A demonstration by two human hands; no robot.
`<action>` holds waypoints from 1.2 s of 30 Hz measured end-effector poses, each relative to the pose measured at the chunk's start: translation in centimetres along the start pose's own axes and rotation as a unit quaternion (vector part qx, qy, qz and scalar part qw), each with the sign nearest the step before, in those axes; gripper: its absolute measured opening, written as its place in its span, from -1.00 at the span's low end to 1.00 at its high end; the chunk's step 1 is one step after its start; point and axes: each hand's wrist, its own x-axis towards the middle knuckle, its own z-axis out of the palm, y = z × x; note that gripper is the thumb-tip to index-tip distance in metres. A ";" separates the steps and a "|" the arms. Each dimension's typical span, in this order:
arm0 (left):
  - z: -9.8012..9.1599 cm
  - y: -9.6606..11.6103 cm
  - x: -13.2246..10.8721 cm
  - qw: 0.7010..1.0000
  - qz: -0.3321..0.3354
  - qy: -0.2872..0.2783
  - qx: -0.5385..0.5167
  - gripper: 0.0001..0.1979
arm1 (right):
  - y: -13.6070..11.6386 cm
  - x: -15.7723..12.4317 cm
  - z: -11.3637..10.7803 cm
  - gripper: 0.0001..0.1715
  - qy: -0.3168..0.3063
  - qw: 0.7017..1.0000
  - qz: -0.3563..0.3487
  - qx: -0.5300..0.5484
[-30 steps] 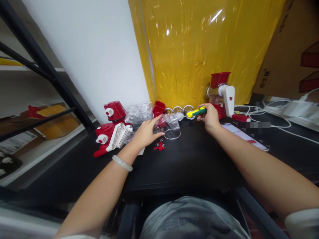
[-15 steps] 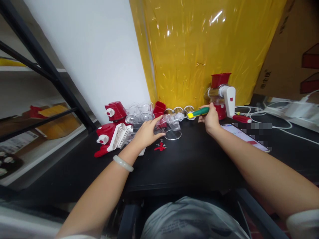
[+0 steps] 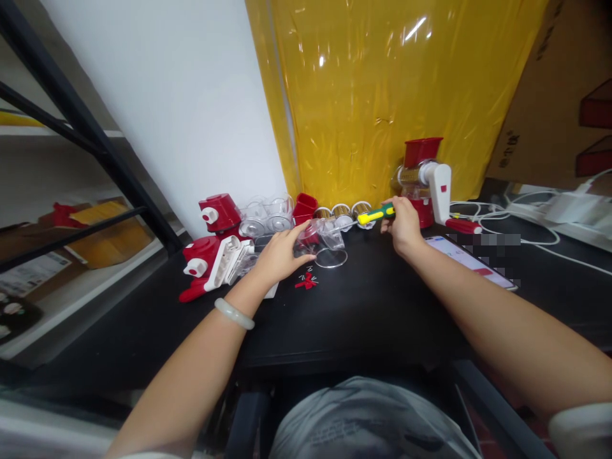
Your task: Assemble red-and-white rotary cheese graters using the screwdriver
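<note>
My left hand [image 3: 285, 253] grips a clear plastic housing [image 3: 329, 239] lying on its side, thumb and fingers around its left part. Its round rim faces the table. In my right hand [image 3: 402, 224] is a screwdriver [image 3: 377, 215] with a green and yellow handle, held level and pointing left. The screwdriver's shaft reaches the right end of the housing; the exact contact of the tip is too small to tell. Just below the housing lie small red parts [image 3: 306, 280] with several screws [image 3: 310, 269] around them.
Red bases [image 3: 220, 213], white crank handles [image 3: 224, 261] and clear housings [image 3: 268, 215] crowd the left. Metal grater drums [image 3: 341, 215] stand behind. An assembled red-and-white rotary grater [image 3: 423, 178] stands at right, near a phone [image 3: 471, 261] and white cables [image 3: 540, 236].
The screwdriver handle has turned about its own axis, showing more yellow. My right hand's fingers have shifted along it, while my left hand and the housing stay nearly in place.
</note>
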 end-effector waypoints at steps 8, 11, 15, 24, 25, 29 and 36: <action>-0.1 0.1 0.0 1.000 -0.002 -0.001 0.002 -0.23 | -0.3 -0.4 0.0 -0.54 0.015 0.999 0.001 -0.050; -0.1 0.2 0.0 1.000 -0.003 -0.003 0.002 -0.23 | -0.5 -0.4 0.0 -0.64 0.014 0.999 0.027 -0.034; -0.2 0.4 0.0 1.000 -0.007 -0.003 0.003 -0.22 | -0.6 -0.4 -0.1 -0.78 0.011 0.999 0.031 -0.021; -0.2 0.3 -0.1 1.000 -0.001 0.000 -0.005 -0.21 | -0.3 -0.3 -0.1 -0.65 0.023 0.997 -0.017 -0.075; -0.1 0.1 -0.1 1.000 0.001 0.002 -0.007 -0.21 | -0.2 -0.2 -0.2 -0.59 0.026 0.995 -0.026 -0.090; 0.2 -0.5 -0.3 1.000 -0.002 0.008 -0.022 -0.18 | 0.0 -0.2 -0.5 -0.47 0.039 0.991 -0.032 -0.120; 0.4 -1.1 -0.7 0.999 -0.004 0.021 -0.031 -0.20 | -0.8 -0.8 -0.2 -0.78 0.051 0.992 0.023 -0.114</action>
